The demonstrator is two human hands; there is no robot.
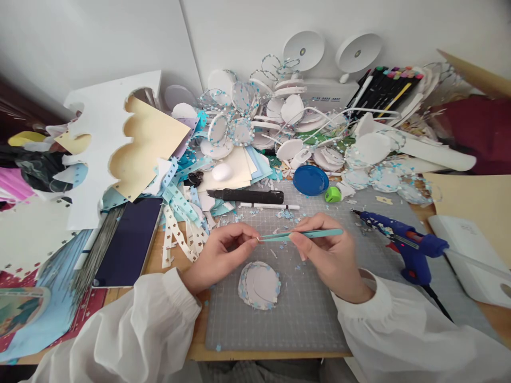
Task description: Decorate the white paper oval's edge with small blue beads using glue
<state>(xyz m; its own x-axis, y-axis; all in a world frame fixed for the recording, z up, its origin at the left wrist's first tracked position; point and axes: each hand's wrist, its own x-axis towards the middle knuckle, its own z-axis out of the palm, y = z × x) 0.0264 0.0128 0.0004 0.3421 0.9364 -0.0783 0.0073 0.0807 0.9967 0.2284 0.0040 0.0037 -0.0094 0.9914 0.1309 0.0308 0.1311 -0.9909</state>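
My right hand is closed around a pair of light-blue tweezers, whose tips point left. Those tips meet the fingertips of my left hand, where thumb and forefinger are pinched together. Whatever sits in that pinch is too small to make out. Below the two hands, a round white disc edged with small blue and white paper pieces lies flat on the grey cutting mat. Neither hand touches the disc. Tiny blue star cut-outs are scattered on the mat beyond my hands.
A blue hot glue gun lies at the right with its cord. Behind the hands are a black utility knife, a white pen and a blue lid. A phone rests left. Decorated discs crowd the back.
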